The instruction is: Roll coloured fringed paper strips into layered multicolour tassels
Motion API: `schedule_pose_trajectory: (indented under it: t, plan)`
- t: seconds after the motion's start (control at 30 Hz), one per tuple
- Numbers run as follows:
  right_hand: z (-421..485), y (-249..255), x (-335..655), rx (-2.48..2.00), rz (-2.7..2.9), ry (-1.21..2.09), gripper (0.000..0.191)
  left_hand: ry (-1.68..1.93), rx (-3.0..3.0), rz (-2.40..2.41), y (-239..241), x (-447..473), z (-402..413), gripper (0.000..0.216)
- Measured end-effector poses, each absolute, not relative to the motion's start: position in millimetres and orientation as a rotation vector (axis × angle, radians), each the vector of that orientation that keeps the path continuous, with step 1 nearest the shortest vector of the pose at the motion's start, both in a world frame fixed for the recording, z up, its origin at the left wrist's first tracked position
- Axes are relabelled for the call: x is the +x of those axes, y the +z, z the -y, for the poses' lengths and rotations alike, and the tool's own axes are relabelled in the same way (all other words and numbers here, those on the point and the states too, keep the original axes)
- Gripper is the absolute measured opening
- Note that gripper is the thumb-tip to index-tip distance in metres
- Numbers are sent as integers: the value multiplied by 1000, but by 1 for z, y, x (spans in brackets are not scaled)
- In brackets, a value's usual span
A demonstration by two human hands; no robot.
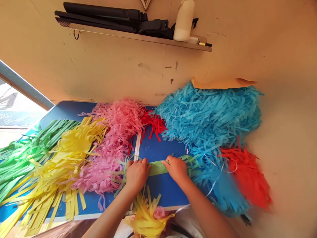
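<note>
A light green fringed paper strip [157, 167] lies flat across the blue table [158, 150]. My left hand [136, 174] is closed on the strip's left part, fingers curled over it. At the strip's right part, my right hand [176, 168] pinches its edge. Green fringe ends spread out beyond both hands.
Piles of shredded paper surround the hands: green [22, 155] and yellow [61, 158] at the left, pink [114, 135] and red [153, 124] in the middle, blue [210, 115] and red-orange [245, 175] at the right. Yellow strips [146, 215] lie at the table's near edge. A wall shelf [138, 34] holds a white bottle [183, 19].
</note>
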State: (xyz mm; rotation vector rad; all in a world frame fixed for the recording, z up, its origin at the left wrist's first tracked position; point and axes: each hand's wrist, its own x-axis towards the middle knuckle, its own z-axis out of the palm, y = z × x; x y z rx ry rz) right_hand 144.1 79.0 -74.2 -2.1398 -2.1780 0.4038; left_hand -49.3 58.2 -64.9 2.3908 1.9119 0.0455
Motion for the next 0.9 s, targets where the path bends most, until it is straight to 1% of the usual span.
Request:
schedule_pose_trajectory:
  t: [0.1, 0.17, 0.23, 0.3, 0.37, 0.4, 0.47, 0.63, 0.73, 0.87, 0.9]
  plan:
    - [-80, -65, 149, -2174, 2121, 282, 25, 104, 2590, -1674, -62, -53, -60, 26]
    - [-74, -60, 153, -2079, 2138, 188, 22, 85, 2712, -1430, -61, -56, -62, 23]
    - [-65, -59, 155, -1769, 2315, 203, 20, 61, 2776, -1263, -59, -60, -63, 20]
    - [-56, -63, 158, -1389, 2504, 295, 24, 60, 2807, -1198, -55, -62, -61, 20]
    - [-52, -69, 161, -1191, 2591, 360, 31, 69, 2834, -1207, -53, -62, -57, 25]
    - [-53, -72, 163, -1174, 2600, 363, 33, 69, 2849, -1234, -52, -61, -56, 25]
    - [-58, -76, 167, -1195, 2599, 362, 34, 67, 2883, -1301, -53, -59, -54, 16]
    - [-67, -77, 171, -1257, 2552, 364, 33, 192, 2858, -1431, -61, -61, -56, 21]
    - [-66, -76, 169, -1256, 2547, 373, 29, 301, 2796, -1449, -61, -66, -57, 17]
    - [-67, -77, 171, -1296, 2532, 410, 13, 408, 2749, -1395, -58, -73, -59, 23]
    - [-68, -78, 173, -1314, 2523, 424, 11, 416, 2736, -1381, -57, -76, -59, 24]
